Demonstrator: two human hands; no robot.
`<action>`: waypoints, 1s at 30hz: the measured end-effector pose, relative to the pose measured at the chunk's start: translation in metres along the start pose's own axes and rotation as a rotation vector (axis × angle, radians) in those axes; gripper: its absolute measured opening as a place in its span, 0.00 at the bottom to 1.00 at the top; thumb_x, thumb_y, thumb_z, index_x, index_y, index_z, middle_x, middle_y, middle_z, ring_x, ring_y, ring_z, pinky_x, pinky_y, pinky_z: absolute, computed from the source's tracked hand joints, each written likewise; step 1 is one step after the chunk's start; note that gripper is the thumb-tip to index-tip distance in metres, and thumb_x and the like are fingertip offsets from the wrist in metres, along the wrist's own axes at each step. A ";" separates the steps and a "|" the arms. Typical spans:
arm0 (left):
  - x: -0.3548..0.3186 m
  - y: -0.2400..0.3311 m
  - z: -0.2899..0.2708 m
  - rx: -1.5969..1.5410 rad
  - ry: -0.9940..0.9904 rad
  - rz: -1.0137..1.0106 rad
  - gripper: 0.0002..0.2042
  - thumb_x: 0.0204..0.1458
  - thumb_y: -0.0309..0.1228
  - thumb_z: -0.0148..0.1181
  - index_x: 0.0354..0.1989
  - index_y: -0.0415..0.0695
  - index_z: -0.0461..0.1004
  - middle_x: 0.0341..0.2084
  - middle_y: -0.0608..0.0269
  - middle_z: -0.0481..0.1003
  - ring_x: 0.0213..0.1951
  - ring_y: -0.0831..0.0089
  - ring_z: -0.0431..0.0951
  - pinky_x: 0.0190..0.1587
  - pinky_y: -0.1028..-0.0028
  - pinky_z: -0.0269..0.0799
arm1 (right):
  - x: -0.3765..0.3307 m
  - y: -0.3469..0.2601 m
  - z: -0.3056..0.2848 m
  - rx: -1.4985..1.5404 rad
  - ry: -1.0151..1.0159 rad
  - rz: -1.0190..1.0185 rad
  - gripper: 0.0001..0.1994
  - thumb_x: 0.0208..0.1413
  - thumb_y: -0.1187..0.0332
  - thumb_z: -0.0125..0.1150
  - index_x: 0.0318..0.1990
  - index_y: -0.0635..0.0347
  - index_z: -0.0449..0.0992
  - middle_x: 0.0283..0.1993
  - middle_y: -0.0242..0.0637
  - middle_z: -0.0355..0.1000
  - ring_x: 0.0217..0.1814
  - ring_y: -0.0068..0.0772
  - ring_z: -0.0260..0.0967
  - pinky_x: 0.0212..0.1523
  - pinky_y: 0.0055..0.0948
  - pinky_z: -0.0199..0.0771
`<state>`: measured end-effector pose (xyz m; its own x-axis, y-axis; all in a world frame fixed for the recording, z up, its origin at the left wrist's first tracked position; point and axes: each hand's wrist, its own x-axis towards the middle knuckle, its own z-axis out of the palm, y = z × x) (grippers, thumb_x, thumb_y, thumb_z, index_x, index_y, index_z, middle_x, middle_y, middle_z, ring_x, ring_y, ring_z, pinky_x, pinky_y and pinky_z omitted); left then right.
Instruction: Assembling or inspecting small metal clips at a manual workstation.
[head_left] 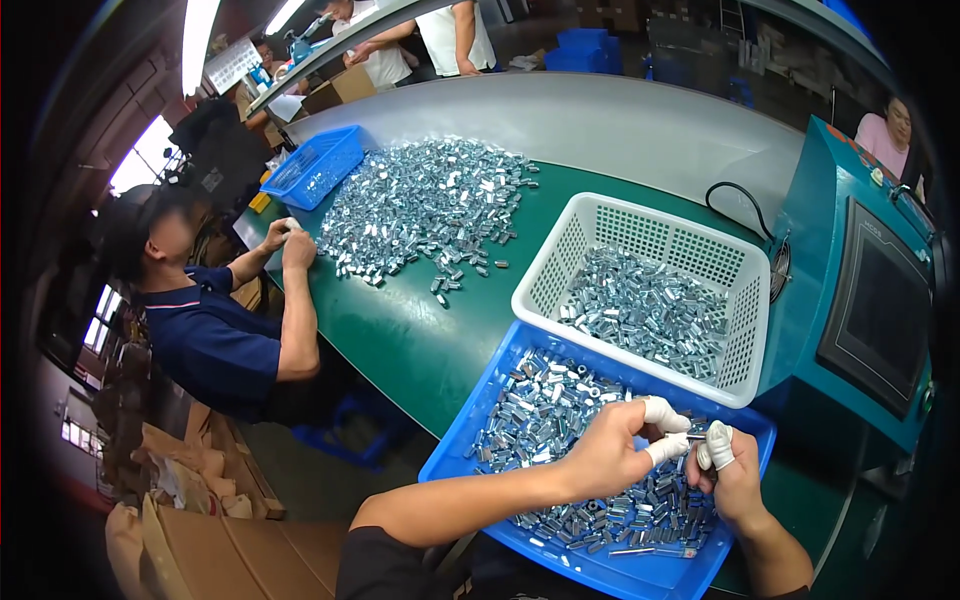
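Note:
My left hand (610,450) and my right hand (735,475) meet over the right side of a blue tray (463,425), both with white covers on some fingertips. Between their pinched fingers is a slim metal piece (697,437), mostly hidden by the fingers. Each hand is closed on it. Below them the tray holds many loose, short silvery metal sleeves (535,405), some showing a hole in the end. A thin rod-like tool with a clear handle (655,551) lies among them along the tray's near side.
A white perforated basket (742,375) of similar sleeves stands beyond the tray. Farther left, a big heap of sleeves (425,200) covers the green table (400,335) near another blue bin (315,170). A co-worker (215,310) sits left; a teal machine (850,290) with a screen stands right.

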<state>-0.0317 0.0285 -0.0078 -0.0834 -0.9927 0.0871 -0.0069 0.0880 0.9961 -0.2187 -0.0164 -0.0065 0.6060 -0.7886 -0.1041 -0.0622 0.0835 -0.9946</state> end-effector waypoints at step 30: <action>0.009 0.028 0.006 0.526 0.069 0.562 0.14 0.40 0.23 0.68 0.37 0.39 0.75 0.26 0.62 0.74 0.24 0.75 0.71 0.28 0.76 0.66 | 0.018 -0.009 -0.013 0.629 -0.379 0.469 0.25 0.63 0.52 0.36 0.41 0.70 0.69 0.16 0.35 0.62 0.11 0.19 0.51 0.12 0.20 0.50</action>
<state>-0.0386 0.0222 0.0210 -0.1522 -0.7889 0.5953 -0.4557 0.5905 0.6660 -0.2170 -0.0394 0.0002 0.8579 -0.3418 -0.3835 0.0105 0.7581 -0.6521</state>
